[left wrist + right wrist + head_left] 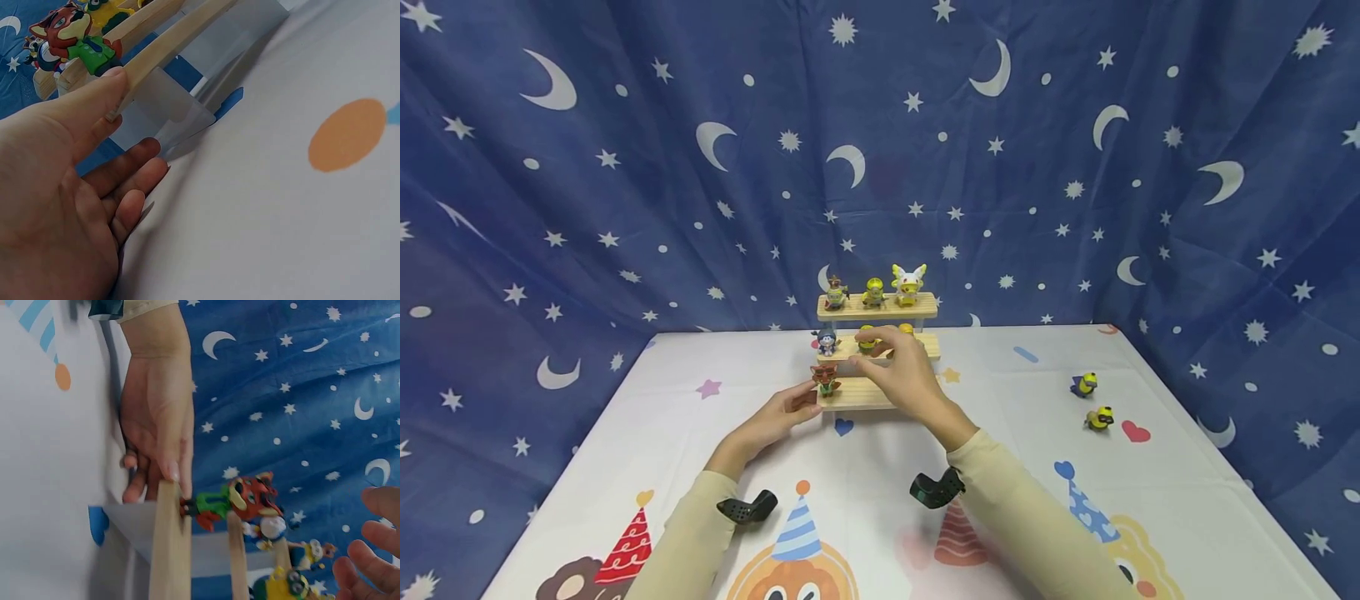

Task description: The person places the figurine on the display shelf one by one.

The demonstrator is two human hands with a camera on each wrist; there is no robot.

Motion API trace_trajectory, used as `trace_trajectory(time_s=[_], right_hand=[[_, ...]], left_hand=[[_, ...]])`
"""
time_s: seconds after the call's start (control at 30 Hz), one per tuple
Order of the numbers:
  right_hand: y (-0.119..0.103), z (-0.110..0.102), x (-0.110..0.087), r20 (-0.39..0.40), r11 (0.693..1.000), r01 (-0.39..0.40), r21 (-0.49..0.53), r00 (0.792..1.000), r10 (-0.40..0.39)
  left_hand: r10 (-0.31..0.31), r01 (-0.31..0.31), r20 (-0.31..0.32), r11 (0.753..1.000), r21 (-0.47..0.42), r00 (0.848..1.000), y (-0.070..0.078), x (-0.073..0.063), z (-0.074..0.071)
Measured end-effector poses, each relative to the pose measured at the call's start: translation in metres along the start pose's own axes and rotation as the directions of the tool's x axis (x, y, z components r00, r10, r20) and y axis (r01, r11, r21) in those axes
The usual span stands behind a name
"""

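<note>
A three-tier display stand has light wooden boards (867,395) on clear supports. With thumb and forefinger my left hand (778,414) pinches the left end of its lowest board (165,47); the other fingers hang loosely below. Beside that thumb stands a fox figurine (824,382) in a green shirt. My right hand (906,375) hovers before the middle and lowest tiers, nothing between its loosely bent fingers (372,562). It partly hides two yellow figurines on the middle tier, where a dark-haired figurine (827,341) stands at the left.
Three figurines stand on the top tier, among them one with a white, horned hood (909,284). Two yellow-and-dark figurines (1084,384) lie or stand on the white printed tablecloth (1000,392) at the right. A blue star-patterned curtain (880,125) hangs behind.
</note>
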State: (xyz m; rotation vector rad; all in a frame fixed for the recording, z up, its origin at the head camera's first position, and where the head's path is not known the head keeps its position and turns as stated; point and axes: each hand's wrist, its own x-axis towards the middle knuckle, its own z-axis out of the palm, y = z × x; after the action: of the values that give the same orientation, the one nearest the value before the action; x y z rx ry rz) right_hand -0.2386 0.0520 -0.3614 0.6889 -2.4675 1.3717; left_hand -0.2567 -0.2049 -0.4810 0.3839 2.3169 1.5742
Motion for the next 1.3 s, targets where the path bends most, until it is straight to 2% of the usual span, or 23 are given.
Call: trace_trajectory(time_s=[0.37, 0.73, 1.07, 1.3], right_hand=[[0.017, -0.049, -0.011, -0.091, 0.999, 0.047, -0.02, 0.995, -0.049], [0.054, -0.098, -0.03, -0.199, 0.996, -0.039, -0.085, 0.98, 0.021], [0.092, -0.137, -0.04, -0.332, 0.99, -0.076, -0.123, 0.943, 0.031], [0.109, -0.156, -0.051, -0.385, 0.982, -0.148, -0.114, 0.918, 0.094]], left_hand=[[0.01, -0.01, -0.006, 1.0, -0.025, 1.0, 0.004, -0.002, -0.004], [-0.003, 0.003, 0.004, 1.0, -0.023, 1.0, 0.006, -0.004, -0.002], [0.006, -0.006, 0.001, 1.0, -0.031, 1.0, 0.003, -0.002, -0.002], [-0.019, 0.019, -0.001, 0.999, -0.027, 1.0, 0.0, -0.001, 0.001]])
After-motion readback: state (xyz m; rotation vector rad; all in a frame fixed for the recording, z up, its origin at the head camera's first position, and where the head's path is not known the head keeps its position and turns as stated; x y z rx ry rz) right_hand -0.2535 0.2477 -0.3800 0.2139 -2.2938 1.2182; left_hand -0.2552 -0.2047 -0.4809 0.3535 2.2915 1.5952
